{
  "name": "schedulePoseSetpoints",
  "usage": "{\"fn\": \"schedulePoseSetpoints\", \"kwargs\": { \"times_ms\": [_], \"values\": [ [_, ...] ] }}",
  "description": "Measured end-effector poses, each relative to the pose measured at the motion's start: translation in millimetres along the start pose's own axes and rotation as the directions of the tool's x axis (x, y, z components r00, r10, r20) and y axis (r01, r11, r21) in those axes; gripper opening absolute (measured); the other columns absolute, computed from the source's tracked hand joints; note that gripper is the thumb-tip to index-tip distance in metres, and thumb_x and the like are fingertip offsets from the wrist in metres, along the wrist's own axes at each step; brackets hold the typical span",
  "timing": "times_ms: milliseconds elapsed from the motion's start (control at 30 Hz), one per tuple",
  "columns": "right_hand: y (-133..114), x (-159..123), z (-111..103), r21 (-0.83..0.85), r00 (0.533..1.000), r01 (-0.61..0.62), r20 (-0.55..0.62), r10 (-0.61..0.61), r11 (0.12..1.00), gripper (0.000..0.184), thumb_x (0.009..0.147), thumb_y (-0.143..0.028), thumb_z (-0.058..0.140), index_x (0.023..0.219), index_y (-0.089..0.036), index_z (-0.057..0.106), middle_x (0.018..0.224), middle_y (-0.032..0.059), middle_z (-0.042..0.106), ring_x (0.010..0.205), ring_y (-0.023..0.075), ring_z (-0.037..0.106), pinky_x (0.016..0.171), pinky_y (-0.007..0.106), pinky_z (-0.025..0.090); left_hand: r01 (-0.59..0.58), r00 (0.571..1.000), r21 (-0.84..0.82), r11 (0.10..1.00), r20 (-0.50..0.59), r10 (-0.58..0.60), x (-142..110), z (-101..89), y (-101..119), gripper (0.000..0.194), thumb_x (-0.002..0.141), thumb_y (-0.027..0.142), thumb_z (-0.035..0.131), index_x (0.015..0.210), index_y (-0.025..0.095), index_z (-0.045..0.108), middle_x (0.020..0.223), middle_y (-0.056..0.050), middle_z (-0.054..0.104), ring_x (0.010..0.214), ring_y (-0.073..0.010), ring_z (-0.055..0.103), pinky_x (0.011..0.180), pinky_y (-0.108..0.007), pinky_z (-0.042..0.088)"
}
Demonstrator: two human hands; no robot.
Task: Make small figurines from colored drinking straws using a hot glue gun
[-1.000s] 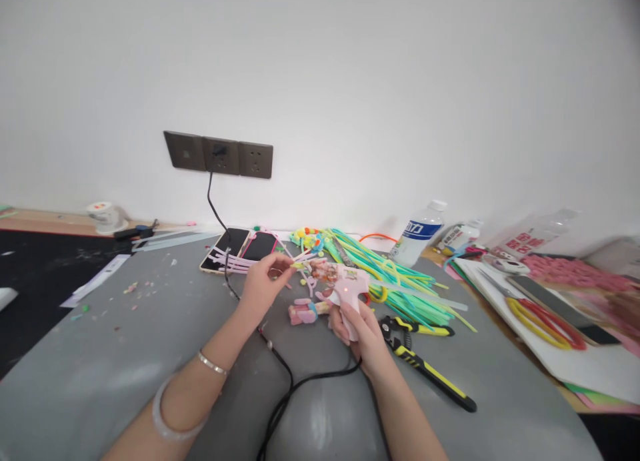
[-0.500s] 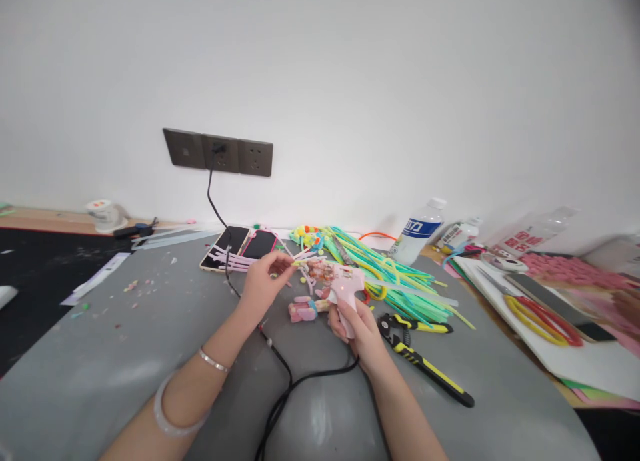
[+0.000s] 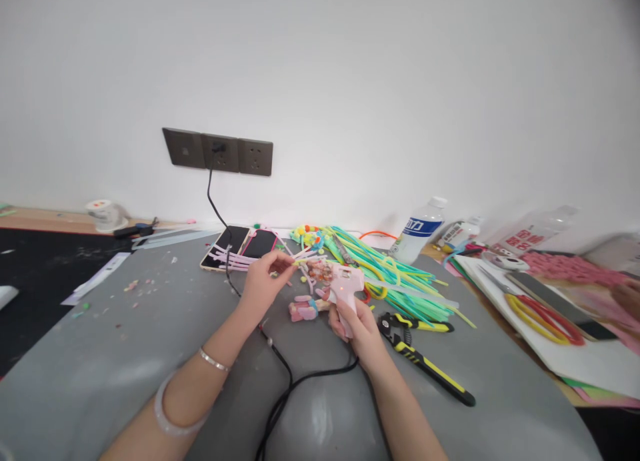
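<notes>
My right hand (image 3: 357, 324) is wrapped round the handle of a pink hot glue gun (image 3: 347, 280), its nozzle pointing left and a clear glue stick (image 3: 420, 290) jutting from its back. At the nozzle end, my left hand (image 3: 267, 274) pinches a small yellow piece (image 3: 299, 262), perhaps a bit of pipe cleaner. Whether the nozzle touches it I cannot tell. Below the gun lies a small pink and blue fuzzy figure (image 3: 303, 309). Pale pink pipe cleaners (image 3: 227, 257) lie behind my left hand.
Green and yellow pipe cleaners (image 3: 405, 284) lie behind the gun. Yellow-black pliers (image 3: 425, 361) rest right of my right hand. A black cord (image 3: 287, 381) crosses the grey mat. A bottle (image 3: 420, 231), two phones (image 3: 233, 237) and scissors (image 3: 540, 317) lie around; another person's hand (image 3: 627, 297) shows far right.
My hands and the glue gun hold nearly the same position. At the far right edge, the other person's hand has shifted slightly.
</notes>
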State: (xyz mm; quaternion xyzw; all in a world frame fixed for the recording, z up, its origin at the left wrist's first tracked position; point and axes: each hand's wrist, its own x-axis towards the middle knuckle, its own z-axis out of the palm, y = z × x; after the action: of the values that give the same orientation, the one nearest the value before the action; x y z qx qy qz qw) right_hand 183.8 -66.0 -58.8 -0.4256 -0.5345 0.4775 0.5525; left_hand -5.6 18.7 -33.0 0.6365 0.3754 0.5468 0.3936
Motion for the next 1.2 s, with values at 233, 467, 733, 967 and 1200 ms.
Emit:
{"fn": "schedulePoseSetpoints", "kwargs": {
  "times_ms": [233,467,733,967,1200],
  "values": [
    [-1,-3,1,-0.104,0.999,0.029,-0.027,-0.032,0.994,0.04,0.093,-0.054,0.053,0.077,-0.018,0.058,0.048,-0.0059,0.044,0.04,0.0082,0.03,0.04,0.023,0.022,-0.007,1.0,-0.004,1.0,-0.006,0.007,1,0.1,-1,0.013,0.077,0.03,0.07,0.078,0.018,0.065,0.07,-0.001,0.065,0.062,-0.0161,0.065,0.05,-0.028,0.06],
    [-4,-5,4,-0.42,0.979,0.151,-0.065,-0.196,0.895,0.029,0.092,-0.042,0.056,0.097,-0.015,0.068,0.062,0.002,0.061,0.051,0.016,0.052,0.048,0.026,0.04,0.002,1.0,0.005,1.0,-0.006,-0.001,0,-1.2,-2,0.013,0.077,0.029,0.071,0.078,0.017,0.065,0.07,-0.001,0.066,0.06,-0.0162,0.066,0.051,-0.028,0.06],
    [-19,-7,12,-0.677,0.937,0.258,0.001,-0.349,0.689,0.023,0.086,-0.021,0.057,0.107,-0.017,0.065,0.072,0.0027,0.072,0.052,0.0172,0.065,0.053,0.023,0.051,-0.001,0.999,-0.028,1.0,-0.034,0.0,1,-1.4,-4,0.014,0.077,0.029,0.072,0.078,0.017,0.066,0.071,-0.001,0.067,0.065,-0.0148,0.065,0.055,-0.024,0.058],
    [-14,-7,9,-0.634,0.936,0.268,-0.008,-0.353,0.726,0.023,0.091,-0.028,0.056,0.107,-0.017,0.068,0.084,0.0073,0.076,0.065,0.0214,0.07,0.06,0.026,0.054,0.001,0.999,-0.074,0.997,-0.034,-0.003,0,-1.4,-1,0.014,0.077,0.03,0.072,0.079,0.017,0.067,0.072,-0.001,0.066,0.066,-0.0153,0.066,0.05,-0.023,0.058],
    [-13,-8,12,-0.446,0.946,0.212,-0.128,-0.296,0.87,0.035,0.093,-0.045,0.055,0.07,-0.018,0.061,0.051,-0.0006,0.055,0.044,0.0138,0.048,0.046,0.025,0.042,-0.013,0.999,-0.106,0.994,-0.032,0.009,0,-1.0,-2,0.016,0.079,0.033,0.072,0.08,0.018,0.066,0.075,-0.002,0.065,0.069,-0.0168,0.065,0.046,-0.024,0.06]
  ]
}}
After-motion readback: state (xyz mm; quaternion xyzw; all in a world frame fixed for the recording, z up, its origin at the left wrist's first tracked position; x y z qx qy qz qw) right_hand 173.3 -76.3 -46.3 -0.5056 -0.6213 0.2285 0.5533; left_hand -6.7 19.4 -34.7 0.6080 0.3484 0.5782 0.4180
